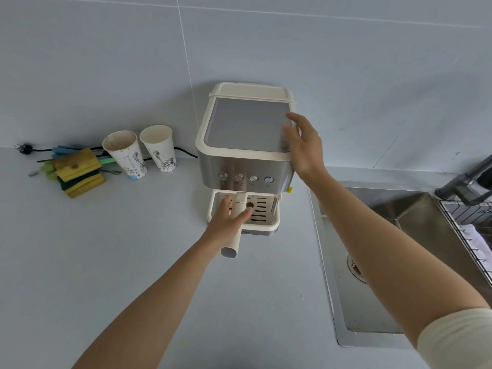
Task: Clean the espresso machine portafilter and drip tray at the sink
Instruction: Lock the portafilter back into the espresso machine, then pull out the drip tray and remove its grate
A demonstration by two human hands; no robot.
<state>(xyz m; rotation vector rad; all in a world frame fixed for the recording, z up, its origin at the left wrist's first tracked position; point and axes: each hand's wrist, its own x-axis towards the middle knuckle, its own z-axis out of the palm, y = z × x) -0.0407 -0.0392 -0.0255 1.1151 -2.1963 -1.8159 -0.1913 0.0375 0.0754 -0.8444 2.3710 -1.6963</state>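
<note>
Nothing is washed yet: the loose-fingered left hand (228, 218) lies on the cream plastic portafilter handle (231, 249), the flat right hand (303, 145) presses the cream-and-steel espresso machine (245, 123).

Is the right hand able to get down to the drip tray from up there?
Probably yes. The right hand rests open on the espresso machine's top right edge, holding nothing, and the drip tray's right side lies bare below. The left hand and portafilter handle cover only its left part.

Paper cups (125, 153) beside sponge stack (78, 171); plug (25, 149) far left.
</note>
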